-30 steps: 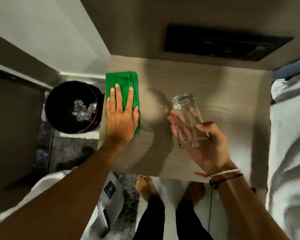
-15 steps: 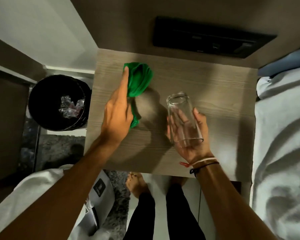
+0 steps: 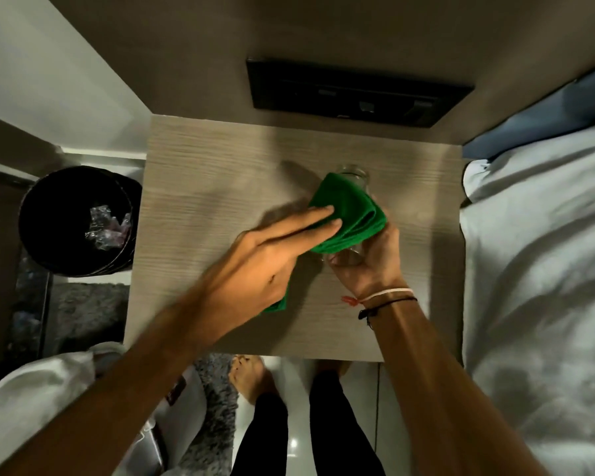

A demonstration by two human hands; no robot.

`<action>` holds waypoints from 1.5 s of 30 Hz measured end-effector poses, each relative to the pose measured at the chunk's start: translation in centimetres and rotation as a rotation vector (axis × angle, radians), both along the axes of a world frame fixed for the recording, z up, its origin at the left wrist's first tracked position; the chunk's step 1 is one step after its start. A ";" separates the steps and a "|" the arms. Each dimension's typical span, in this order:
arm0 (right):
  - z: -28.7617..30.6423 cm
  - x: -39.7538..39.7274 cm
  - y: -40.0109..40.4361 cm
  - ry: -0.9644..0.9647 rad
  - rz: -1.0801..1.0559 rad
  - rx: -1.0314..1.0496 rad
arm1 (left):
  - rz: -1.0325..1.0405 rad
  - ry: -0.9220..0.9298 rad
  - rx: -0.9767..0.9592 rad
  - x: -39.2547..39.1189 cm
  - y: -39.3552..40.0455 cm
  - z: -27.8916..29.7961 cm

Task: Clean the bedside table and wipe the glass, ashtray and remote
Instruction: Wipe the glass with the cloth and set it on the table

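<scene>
A clear drinking glass (image 3: 351,172) is held above the middle of the pale wooden bedside table (image 3: 203,173), tilted with its mouth pointing away from me. My right hand (image 3: 375,266) grips it around its base. A green cloth (image 3: 349,214) is draped over the glass's side and hides most of it. My left hand (image 3: 268,266) holds that cloth, its fingers pressing the fabric against the glass, and a corner of the cloth hangs out below the palm. No ashtray or remote shows on the table.
A black bin (image 3: 76,218) with crumpled plastic stands on the floor left of the table. A bed with white sheets (image 3: 543,269) borders the table's right edge. A dark switch panel (image 3: 354,92) is set in the wall behind. My bare feet (image 3: 251,379) stand at the table's front.
My left hand lifted the green cloth from the table's left side and brought it right onto the glass. My right hand kept hold of the glass, drawing it slightly towards the table's centre.
</scene>
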State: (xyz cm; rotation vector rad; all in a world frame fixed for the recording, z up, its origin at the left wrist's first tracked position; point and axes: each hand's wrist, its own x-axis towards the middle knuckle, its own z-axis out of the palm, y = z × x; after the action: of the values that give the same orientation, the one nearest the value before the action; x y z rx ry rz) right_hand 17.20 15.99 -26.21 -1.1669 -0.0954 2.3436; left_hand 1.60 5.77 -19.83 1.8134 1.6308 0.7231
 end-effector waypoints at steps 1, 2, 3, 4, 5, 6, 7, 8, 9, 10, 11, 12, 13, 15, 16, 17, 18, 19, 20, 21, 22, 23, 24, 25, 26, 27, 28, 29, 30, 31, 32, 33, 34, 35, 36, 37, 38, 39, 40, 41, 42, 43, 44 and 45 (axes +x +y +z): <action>0.1 0.0 0.0 0.022 0.026 0.015 | -0.023 0.043 0.026 -0.5 -0.1 0.6; 0.1 -0.1 -0.1 0.055 0.037 0.038 | -0.018 0.080 0.067 -1.1 0.0 1.1; 0.1 -0.4 -0.2 0.078 0.022 0.050 | 0.018 0.106 0.109 -1.7 0.5 1.5; 0.0 -0.6 -0.4 0.102 0.008 0.046 | 0.076 0.119 0.140 -2.1 1.3 1.8; -0.3 -0.9 -0.6 0.116 -0.001 0.031 | 0.143 0.119 0.160 -2.3 2.3 1.8; -0.3 -1.3 -0.8 0.127 0.006 0.025 | 0.192 0.104 0.167 -2.3 3.6 1.7; -0.1 -1.9 -1.0 0.128 0.015 0.036 | 0.210 0.087 0.155 -1.9 4.7 1.5; 0.1 -2.5 -1.0 0.130 0.020 0.055 | 0.200 0.077 0.122 -1.3 5.8 1.3; 0.3 -2.9 -0.9 0.129 0.014 0.075 | 0.174 0.072 0.069 -0.5 6.4 1.0; 0.3 -3.1 -0.6 0.118 -0.004 0.081 | 0.144 0.072 0.015 0.2 6.6 0.7; 0.0 -3.1 -0.3 0.123 -0.040 0.072 | 0.119 0.072 -0.022 0.6 6.4 0.5; -0.2 -2.8 -0.1 0.136 -0.072 0.050 | 0.098 0.072 -0.035 0.9 5.9 0.3; -0.3 -2.5 0.0 0.148 -0.106 0.032 | 0.076 0.070 -0.034 0.8 5.3 0.2; -0.5 -1.7 0.0 0.182 -0.118 0.057 | 0.040 0.055 -0.052 0.4 3.7 0.4; -0.4 -1.4 0.0 0.162 -0.076 0.085 | 0.018 0.050 -0.073 0.1 3.0 0.7; -0.5 -1.3 0.1 0.149 -0.011 0.115 | -0.016 0.042 -0.094 -0.3 2.3 1.1; -0.8 -1.0 0.1 0.158 0.060 0.126 | -0.051 0.030 -0.116 -0.5 1.6 1.6; -1.1 -0.9 0.2 0.183 0.116 0.114 | -0.080 0.019 -0.142 -0.8 1.0 2.1; -1.3 -0.8 0.3 0.206 0.145 0.089 | -0.088 0.012 -0.158 -1.1 0.6 2.6; -1.3 -0.9 0.2 0.216 0.137 0.058 | -0.069 0.008 -0.155 -1.5 0.4 2.9; -1.4 -1.0 0.2 0.212 0.104 0.027 | -0.022 0.010 -0.140 -1.8 0.5 3.1; -1.5 -1.2 0.0 0.197 0.060 -0.004 | 0.048 0.019 -0.120 -2.2 0.9 3.0; -1.4 -1.5 -0.1 0.197 0.028 -0.027 | 0.130 0.030 -0.096 -2.5 1.6 2.7; -1.1 -2.0 -0.3 0.196 0.015 -0.045 | 0.203 0.043 -0.069 -2.7 2.6 2.3; -0.9 -2.6 -0.4 0.185 0.017 -0.056 | 0.246 0.051 -0.047 -2.7 3.8 1.8; -0.5 -3.3 -0.4 0.152 0.022 -0.060 | 0.252 0.055 -0.039 -2.4 4.8 1.4; -0.2 -3.7 -0.2 0.134 0.028 -0.047 | 0.232 0.057 -0.051 -2.0 5.6 1.0; 0.1 -3.8 0.1 0.120 0.018 -0.026 | 0.204 0.056 -0.068 -1.3 6.0 0.7; 0.2 -3.8 0.4 0.119 -0.008 -0.008 | 0.184 0.051 -0.088 -0.6 6.0 0.6; 0.2 -3.6 0.7 0.134 -0.044 -0.012 | 0.173 0.043 -0.109 0.1 5.8 0.6; 0.0 -3.1 0.9 0.154 -0.080 -0.025 | 0.162 0.032 -0.118 0.5 5.3 0.7; -0.2 -2.6 0.9 0.166 -0.098 -0.033 | 0.143 0.023 -0.114 0.8 4.8 0.8; -0.8 -2.0 0.9 0.174 -0.102 -0.031 | 0.115 0.012 -0.107 0.9 4.3 1.0; -1.0 -1.5 0.8 0.186 -0.082 -0.023 | 0.077 0.000 -0.106 0.8 3.8 1.2; -1.3 -1.0 0.7 0.181 -0.045 0.002 | 0.030 -0.010 -0.108 0.6 3.4 1.5; -1.1 -0.7 0.6 0.192 0.002 0.018 | -0.021 -0.021 -0.117 0.4 3.0 1.9; -1.0 -0.3 0.6 0.216 0.031 0.015 | -0.070 -0.026 -0.131 0.1 2.6 2.3; -0.7 -0.1 0.5 0.256 0.045 0.016 | -0.106 -0.021 -0.145 -0.2 2.2 2.7; -0.8 0.3 0.3 0.290 0.041 0.031 | -0.116 -0.009 -0.150 -0.6 2.0 3.1; -0.7 0.4 0.1 0.286 0.041 0.052 | -0.091 0.004 -0.142 -1.0 1.9 3.3; -0.8 0.4 -0.1 0.262 0.026 0.060 | -0.030 0.013 -0.127 -1.3 2.1 3.4; -0.7 0.3 -0.3 0.232 0.021 0.049 | 0.051 0.023 -0.110 -1.5 2.5 3.2; -1.0 0.2 -0.5 0.211 0.011 0.021 | 0.124 0.039 -0.089 -1.6 3.1 2.8; -0.7 0.0 -0.6 0.193 0.010 -0.008 | 0.172 0.053 -0.068 -1.4 3.7 2.4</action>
State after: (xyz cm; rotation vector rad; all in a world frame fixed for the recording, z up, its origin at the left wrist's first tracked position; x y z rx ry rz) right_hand 17.17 15.37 -26.92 -0.9402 -0.0245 2.4540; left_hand 0.23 9.51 -17.48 1.6726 1.8411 0.6900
